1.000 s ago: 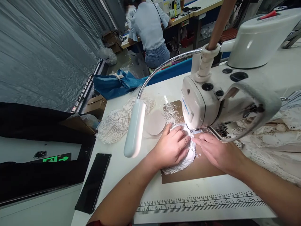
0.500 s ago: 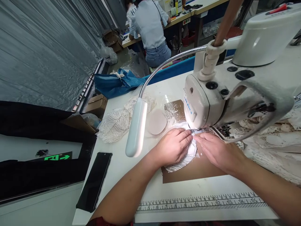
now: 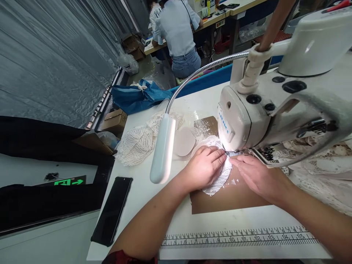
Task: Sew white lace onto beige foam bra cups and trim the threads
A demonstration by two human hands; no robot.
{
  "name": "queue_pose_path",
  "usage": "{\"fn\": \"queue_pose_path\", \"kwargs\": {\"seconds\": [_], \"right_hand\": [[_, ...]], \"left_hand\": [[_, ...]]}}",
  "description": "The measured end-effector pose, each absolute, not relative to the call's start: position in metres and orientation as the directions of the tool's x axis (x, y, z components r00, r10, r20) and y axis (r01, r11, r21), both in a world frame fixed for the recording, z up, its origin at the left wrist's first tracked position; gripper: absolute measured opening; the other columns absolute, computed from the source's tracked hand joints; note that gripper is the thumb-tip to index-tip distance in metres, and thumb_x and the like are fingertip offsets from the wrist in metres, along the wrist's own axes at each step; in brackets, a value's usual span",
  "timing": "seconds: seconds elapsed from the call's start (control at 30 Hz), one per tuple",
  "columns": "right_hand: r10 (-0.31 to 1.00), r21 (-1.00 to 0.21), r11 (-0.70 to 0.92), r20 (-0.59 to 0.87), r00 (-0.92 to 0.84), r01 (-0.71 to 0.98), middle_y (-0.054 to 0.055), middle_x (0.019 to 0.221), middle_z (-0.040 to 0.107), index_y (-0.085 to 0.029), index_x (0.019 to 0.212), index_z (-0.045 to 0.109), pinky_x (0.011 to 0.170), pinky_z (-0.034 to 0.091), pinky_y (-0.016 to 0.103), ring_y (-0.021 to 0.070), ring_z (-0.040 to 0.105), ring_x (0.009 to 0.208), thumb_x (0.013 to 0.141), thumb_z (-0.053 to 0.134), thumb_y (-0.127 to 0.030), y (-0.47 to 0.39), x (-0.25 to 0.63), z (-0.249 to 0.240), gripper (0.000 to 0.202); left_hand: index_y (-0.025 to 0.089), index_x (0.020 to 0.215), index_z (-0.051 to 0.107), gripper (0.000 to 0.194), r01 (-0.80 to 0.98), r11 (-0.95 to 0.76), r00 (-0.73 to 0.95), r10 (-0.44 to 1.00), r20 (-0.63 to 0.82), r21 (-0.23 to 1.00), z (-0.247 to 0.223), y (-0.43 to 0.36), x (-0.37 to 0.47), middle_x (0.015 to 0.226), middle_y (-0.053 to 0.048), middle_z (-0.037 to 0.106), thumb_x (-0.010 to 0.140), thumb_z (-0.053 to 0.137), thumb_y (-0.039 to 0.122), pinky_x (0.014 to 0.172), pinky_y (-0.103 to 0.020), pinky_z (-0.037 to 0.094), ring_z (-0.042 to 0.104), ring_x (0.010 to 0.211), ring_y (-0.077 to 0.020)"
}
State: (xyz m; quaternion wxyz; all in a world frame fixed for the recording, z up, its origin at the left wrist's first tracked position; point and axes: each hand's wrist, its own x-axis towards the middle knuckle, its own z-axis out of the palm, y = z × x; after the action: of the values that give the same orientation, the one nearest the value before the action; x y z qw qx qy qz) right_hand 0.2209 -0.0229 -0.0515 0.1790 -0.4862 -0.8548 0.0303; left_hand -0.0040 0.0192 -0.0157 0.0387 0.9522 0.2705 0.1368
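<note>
A white lace piece (image 3: 217,185) lies under the needle end of the white sewing machine (image 3: 233,119). My left hand (image 3: 205,168) rests flat on it, fingers stretched toward the presser foot and its palm hiding part of the lace. On the other side, my right hand (image 3: 258,174) lies on the brown plate (image 3: 233,200), fingers extended, with the tips at the lace edge close to the foot. The needle is hidden behind the machine head.
A lamp (image 3: 162,150) on a bendable neck stands left of my hands. Bunched lace (image 3: 136,145) and a pale round disc (image 3: 184,141) lie beyond it. A phone (image 3: 112,211) sits at left; more lace (image 3: 316,176) at right. A person (image 3: 177,33) sits farther off.
The lace has shifted forward and turned under my left hand, so less of it shows nearest me. My right hand stays about where it was; the camera view has shifted slightly.
</note>
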Motion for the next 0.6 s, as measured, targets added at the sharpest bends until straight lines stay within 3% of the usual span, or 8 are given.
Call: {"fn": "queue_pose_path", "kwargs": {"seconds": [0.37, 0.6], "right_hand": [[0.834, -0.263, 0.542, 0.292, -0.469, 0.799, 0.009, 0.094, 0.07, -0.025, 0.128, 0.065, 0.074, 0.05, 0.032, 0.0212, 0.063, 0.086, 0.091, 0.04, -0.016, -0.02, 0.221, -0.058, 0.045], [0.807, -0.315, 0.586, 0.307, -0.504, 0.746, 0.009, 0.097, 0.07, -0.026, 0.125, 0.065, 0.078, 0.05, 0.033, 0.0209, 0.062, 0.088, 0.093, 0.039, -0.017, -0.022, 0.225, -0.055, 0.043]], "left_hand": [[0.01, 0.126, 0.06, 0.039, 0.6, -0.786, 0.762, 0.618, 0.192, 0.151, -0.017, 0.023, -0.01, 0.132, -0.017, 0.061, 0.098, 0.042, 0.03, 0.097, -0.049, 0.044, 0.054, 0.117, -0.0326], [0.014, 0.121, 0.063, 0.04, 0.511, -0.825, 0.817, 0.554, 0.161, 0.243, -0.008, 0.017, -0.015, 0.131, -0.017, 0.061, 0.094, 0.051, 0.041, 0.098, -0.046, 0.042, 0.054, 0.118, -0.0305]]}}
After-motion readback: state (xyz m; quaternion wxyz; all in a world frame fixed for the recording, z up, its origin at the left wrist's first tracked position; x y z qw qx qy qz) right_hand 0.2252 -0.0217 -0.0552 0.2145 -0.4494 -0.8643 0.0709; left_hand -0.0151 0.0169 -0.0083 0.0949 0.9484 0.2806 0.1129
